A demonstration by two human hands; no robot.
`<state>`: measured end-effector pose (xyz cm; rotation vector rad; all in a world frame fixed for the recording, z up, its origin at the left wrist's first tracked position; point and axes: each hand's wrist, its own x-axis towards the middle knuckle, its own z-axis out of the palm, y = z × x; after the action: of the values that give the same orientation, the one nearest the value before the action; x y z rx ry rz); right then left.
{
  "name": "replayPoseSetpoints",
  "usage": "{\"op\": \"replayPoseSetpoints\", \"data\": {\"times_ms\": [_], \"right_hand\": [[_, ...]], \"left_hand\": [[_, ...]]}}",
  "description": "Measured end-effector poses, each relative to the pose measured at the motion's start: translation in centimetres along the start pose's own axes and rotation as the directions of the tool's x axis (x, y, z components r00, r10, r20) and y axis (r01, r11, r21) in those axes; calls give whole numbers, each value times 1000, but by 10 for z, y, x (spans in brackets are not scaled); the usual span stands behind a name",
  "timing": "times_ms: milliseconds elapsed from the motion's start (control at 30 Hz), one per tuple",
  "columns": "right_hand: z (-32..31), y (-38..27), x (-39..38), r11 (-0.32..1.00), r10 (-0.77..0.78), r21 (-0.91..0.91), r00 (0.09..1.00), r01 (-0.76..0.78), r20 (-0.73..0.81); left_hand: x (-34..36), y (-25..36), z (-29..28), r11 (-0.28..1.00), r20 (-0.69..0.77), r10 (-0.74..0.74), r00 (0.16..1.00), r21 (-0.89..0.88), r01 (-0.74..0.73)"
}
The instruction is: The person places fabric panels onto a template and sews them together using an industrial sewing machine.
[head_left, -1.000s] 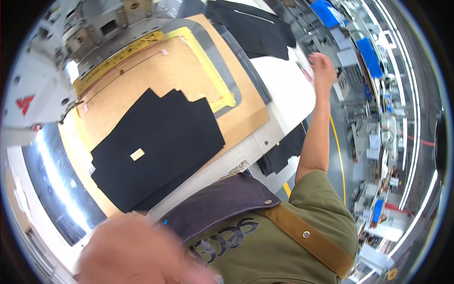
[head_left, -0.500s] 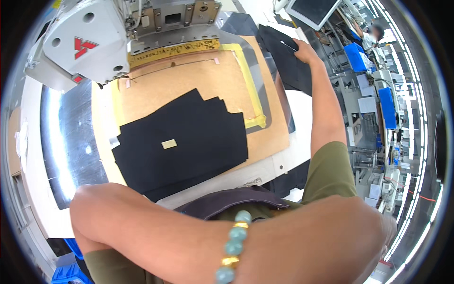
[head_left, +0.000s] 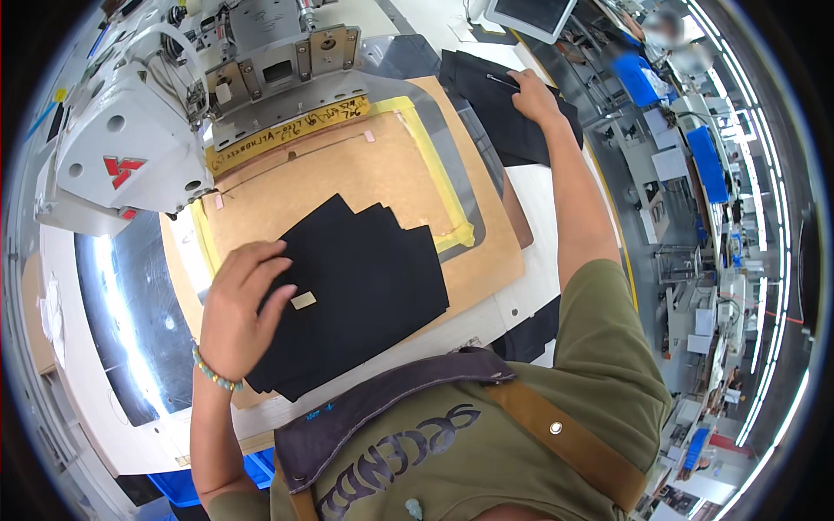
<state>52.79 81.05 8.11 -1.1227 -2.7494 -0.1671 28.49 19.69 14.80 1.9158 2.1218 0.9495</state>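
Observation:
My left hand (head_left: 241, 304) is over the left edge of a stack of black fabric pieces (head_left: 365, 295), fingers apart, thumb near a small cream label (head_left: 304, 300) on the top piece. Whether its fingertips touch the cloth I cannot tell. At the far right my right hand (head_left: 532, 98) reaches onto a second pile of black fabric (head_left: 512, 130). Its fingers are closed around the end of a slim, pale, stick-like tool (head_left: 500, 82) that lies along the cloth; the exact kind is too small to make out.
A white machine head (head_left: 113, 148) and metal clamp bar (head_left: 287, 113) stand beyond the near stack. Beneath that stack is a brown board (head_left: 495, 234) with yellow tape. A shiny metal plate (head_left: 130, 339) lies left, a monitor (head_left: 530, 13) far right. Other people are in the background.
My left forearm, which crossed the lower view, has swung away, and the left hand is now over the near black stack. My right hand stays at the far pile. The view has shifted.

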Motion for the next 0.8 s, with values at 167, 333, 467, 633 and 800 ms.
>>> {"op": "replayPoseSetpoints", "data": {"times_ms": [167,333,467,633,800], "right_hand": [[-17,5,3,999,-51,11,995,52,-88],[-46,-12,-12,991,-62,88,936,98,-348],[-74,-37,-5,974,-224,-139,841,178,-493],[-82,-47,1,963,-181,-261,889,73,-419],[-127,-72,-26,963,-140,121,827,243,-544]], "left_hand": [[-15,-37,16,969,-66,-116,991,212,127],[-16,-33,17,985,-42,-136,990,104,140],[-16,-33,17,970,-45,-240,970,18,241],[-12,-31,16,932,50,-356,933,-50,359],[-20,-32,28,956,27,-281,959,-83,282]]}}
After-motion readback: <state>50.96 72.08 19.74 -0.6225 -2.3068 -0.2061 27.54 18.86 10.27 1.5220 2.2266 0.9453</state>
